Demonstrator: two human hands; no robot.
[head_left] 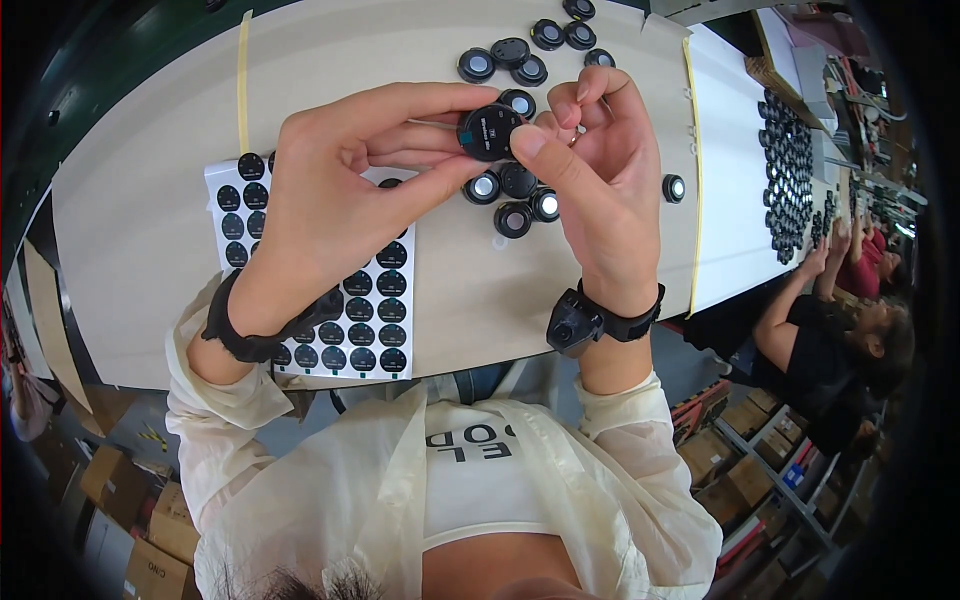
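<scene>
A round black disc-shaped part (486, 134) is pinched at its edge between the thumb and fingers of my left hand (345, 165). Its upper face bears a black round label with small pale print and a teal tab at the left. My right hand (612, 185) has its thumb tip on the right side of that face; its other fingers are loosely curled and apart from the thumb. Under and around the hands lie several more round black parts (513, 219), some with pale centres. Beneath my left forearm is a white sheet of round black stickers (392, 283), partly covered.
The beige table (140, 260) carries yellow tape strips (243, 85). More black parts (548, 34) lie at its far side. On the right, a white surface (730, 190) holds many similar parts (787, 175), with other people (800, 320) beyond. Cardboard boxes (165, 525) stand below left.
</scene>
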